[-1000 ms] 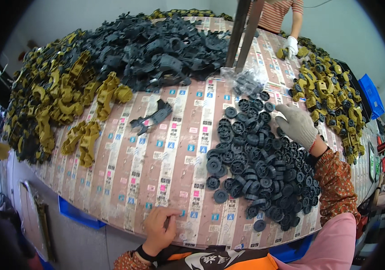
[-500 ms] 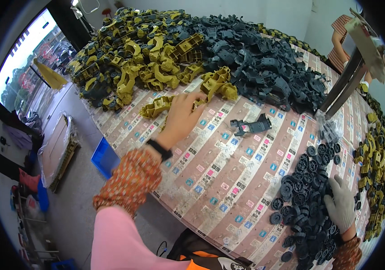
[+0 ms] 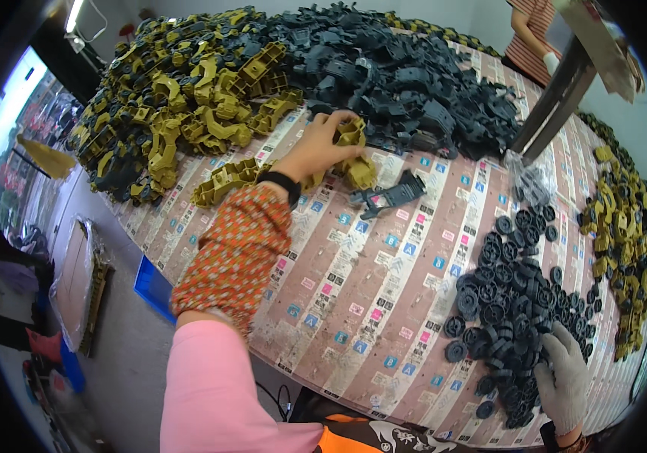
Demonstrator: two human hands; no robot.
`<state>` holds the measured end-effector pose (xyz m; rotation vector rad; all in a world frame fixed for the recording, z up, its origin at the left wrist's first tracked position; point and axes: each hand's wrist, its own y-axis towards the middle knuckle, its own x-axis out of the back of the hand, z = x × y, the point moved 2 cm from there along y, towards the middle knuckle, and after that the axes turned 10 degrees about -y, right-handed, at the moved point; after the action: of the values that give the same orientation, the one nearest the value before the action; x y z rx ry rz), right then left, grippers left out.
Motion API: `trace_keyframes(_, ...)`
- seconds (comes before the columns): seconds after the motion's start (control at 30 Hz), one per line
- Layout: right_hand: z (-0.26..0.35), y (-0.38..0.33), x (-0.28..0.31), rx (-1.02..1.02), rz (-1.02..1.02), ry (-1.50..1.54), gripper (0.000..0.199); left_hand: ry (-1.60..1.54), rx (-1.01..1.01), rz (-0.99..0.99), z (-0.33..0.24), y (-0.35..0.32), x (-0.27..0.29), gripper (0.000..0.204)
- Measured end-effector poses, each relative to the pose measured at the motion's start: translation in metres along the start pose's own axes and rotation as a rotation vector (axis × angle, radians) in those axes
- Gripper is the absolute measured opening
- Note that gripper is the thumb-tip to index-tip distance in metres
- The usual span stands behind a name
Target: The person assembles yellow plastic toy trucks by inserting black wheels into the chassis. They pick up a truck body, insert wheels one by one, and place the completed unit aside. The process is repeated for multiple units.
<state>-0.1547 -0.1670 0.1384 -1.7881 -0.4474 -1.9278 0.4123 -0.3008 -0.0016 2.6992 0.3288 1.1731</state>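
I take as reference the single dark grey moulded plastic part [image 3: 391, 195], which lies on the table [image 3: 323, 291] (its covering is striped and printed). To the left of this part and slightly beyond it, I observe the bare left hand [image 3: 325, 143], partly closed, with thumb and fingers curved about a yellow hollow plastic piece [image 3: 352, 136]. A second yellow shape [image 3: 359, 174] shows directly below that piece, just left of the reference part; I cannot tell whether the two are joined.

To the right of the reference part and nearer the wearer, I locate the right hand [image 3: 563, 377] in an off-white knitted glove. Its fingers are loosely bent, thumb apart, at the edge of a pile of dark grey round plastic wheels [image 3: 516, 309]. I cannot tell whether it grips a wheel.

Beyond the reference part is a large heap of dark grey plastic mouldings [image 3: 414, 94]; beyond and left of it, a heap of yellow plastic mouldings [image 3: 180, 102]. To its right, past the crumpled clear plastic bag [image 3: 529, 183], are yellow wheeled toy vehicles [image 3: 627, 241].
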Motion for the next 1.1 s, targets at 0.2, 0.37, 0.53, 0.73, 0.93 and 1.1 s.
trace_keyframes(0.2, -0.005, -0.022, -0.021, -0.017, -0.04, 0.042, 0.048, -0.209, 0.114, 0.258, -0.051, -0.089, 0.006, 0.071)
trace_keyframes(0.37, -0.002, -0.041, -0.018, 0.093, -0.109, 0.071, 0.049, -0.102, -0.057, 0.148, -0.112, -0.139, -0.016, 0.069)
trace_keyframes(0.53, 0.002, -0.045, -0.016, 0.13, -0.157, 0.054, 0.041, -0.104, -0.263, 0.198, -0.158, -0.173, -0.047, 0.072)
trace_keyframes(0.73, 0.015, -0.013, -0.03, 0.228, -0.268, 0.051, 0.02, -0.066, -0.453, 0.185, -0.201, -0.204, -0.068, 0.076)
trace_keyframes(0.93, 0.06, 0.068, -0.051, 0.336, -0.275, -0.214, 0.019, 0.067, -0.751, 0.101, -0.243, -0.252, -0.063, 0.063)
trace_keyframes(1.1, 0.077, 0.097, -0.081, 0.472, -0.178, -0.449, 0.027, 0.251, -0.861, 0.353, -0.244, -0.322, -0.082, 0.069)
